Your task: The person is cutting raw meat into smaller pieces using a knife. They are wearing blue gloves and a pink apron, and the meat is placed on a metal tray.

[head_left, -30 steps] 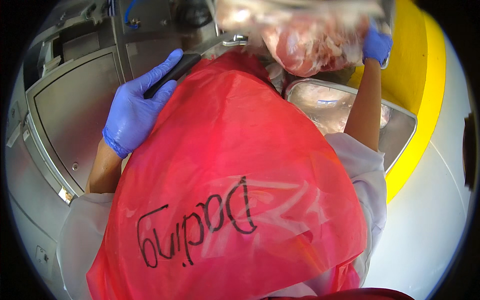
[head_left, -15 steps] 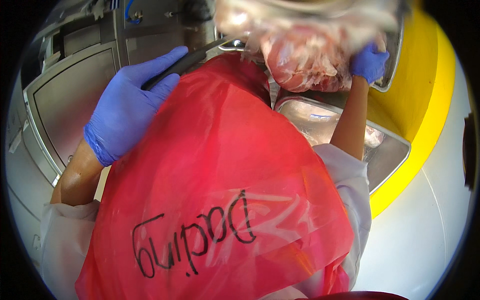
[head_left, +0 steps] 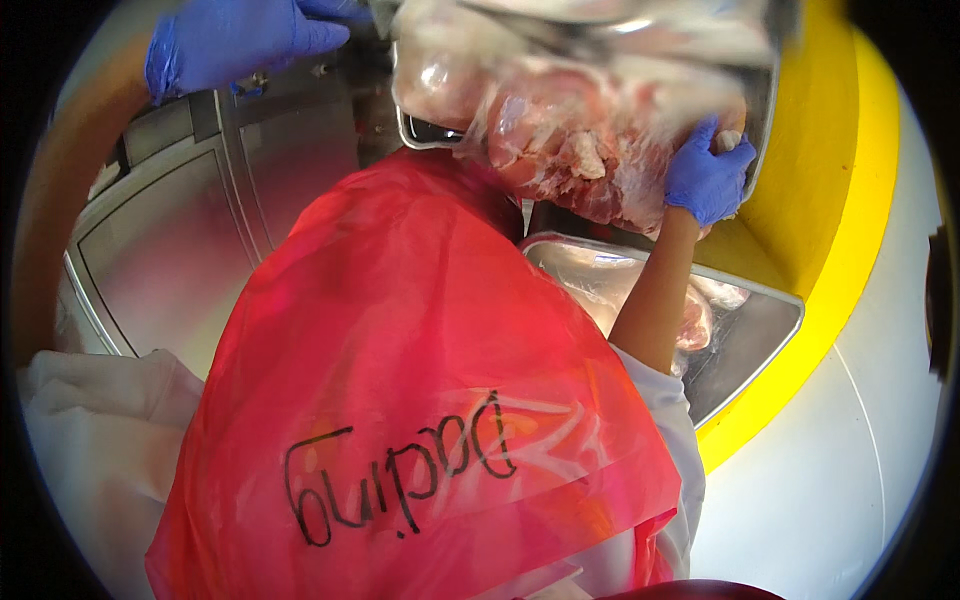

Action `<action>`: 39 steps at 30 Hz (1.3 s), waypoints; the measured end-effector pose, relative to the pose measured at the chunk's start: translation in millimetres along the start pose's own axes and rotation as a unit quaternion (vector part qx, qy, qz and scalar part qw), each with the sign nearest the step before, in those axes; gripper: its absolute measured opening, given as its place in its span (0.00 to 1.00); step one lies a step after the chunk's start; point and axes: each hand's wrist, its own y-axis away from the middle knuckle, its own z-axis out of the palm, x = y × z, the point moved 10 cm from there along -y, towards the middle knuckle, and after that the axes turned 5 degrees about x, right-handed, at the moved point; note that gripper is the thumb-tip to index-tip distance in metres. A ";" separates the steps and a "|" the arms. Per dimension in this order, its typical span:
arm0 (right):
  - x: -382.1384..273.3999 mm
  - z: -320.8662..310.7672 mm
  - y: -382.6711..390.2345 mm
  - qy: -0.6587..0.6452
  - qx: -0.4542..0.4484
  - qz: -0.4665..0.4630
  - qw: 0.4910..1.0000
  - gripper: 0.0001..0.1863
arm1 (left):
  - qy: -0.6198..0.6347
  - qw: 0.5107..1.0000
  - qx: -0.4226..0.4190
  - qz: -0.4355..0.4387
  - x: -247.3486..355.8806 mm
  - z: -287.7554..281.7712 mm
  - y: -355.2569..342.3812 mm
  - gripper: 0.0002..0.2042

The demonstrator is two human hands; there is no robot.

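My right hand [head_left: 708, 172], in a blue glove, grips the right end of a large piece of raw meat [head_left: 570, 150], its thumb and fingers around a pale bone end. The meat is pinkish-red with white fat. It lies across a metal tray [head_left: 768, 130] and hangs over the near rim; its upper part is blurred. At the upper left, my gloved left hand [head_left: 245, 45] is raised and partly cut off by the picture's edge. A dark strip of the knife's handle shows between its thumb and forefinger; the blade is not visible.
Below the meat stands a second metal tray [head_left: 750, 345] with smaller raw meat pieces [head_left: 695, 320]. A yellow curved edge [head_left: 865, 200] runs along the right. Steel cabinet doors [head_left: 165, 245] stand at left. My red plastic apron [head_left: 440, 340] fills the middle.
My left hand has swung up and left, away from the meat, and the knife has mostly left view. My right hand and the meat sit slightly lower and farther left in view.
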 end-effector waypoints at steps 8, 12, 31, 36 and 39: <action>-2.1 -8.7 6.7 0.035 0.004 0.016 0.999 0.34 | 0.000 0.998 0.035 0.045 -4.1 22.7 -34.8 0.23; -4.9 -11.5 7.8 0.028 0.000 0.012 1.000 0.35 | 0.153 0.983 0.101 0.026 -29.1 72.7 0.3 0.22; 14.9 -25.2 26.4 0.042 0.064 0.048 0.996 0.33 | 0.450 0.833 0.305 0.102 -82.3 273.6 -10.1 0.29; 18.2 -25.6 27.4 0.078 0.076 0.059 0.992 0.30 | 0.547 0.774 0.309 0.071 -52.9 317.7 -23.8 0.31; 20.1 -27.9 27.1 0.093 0.092 0.053 0.990 0.30 | 0.574 0.747 0.327 0.066 -34.5 342.9 -35.2 0.32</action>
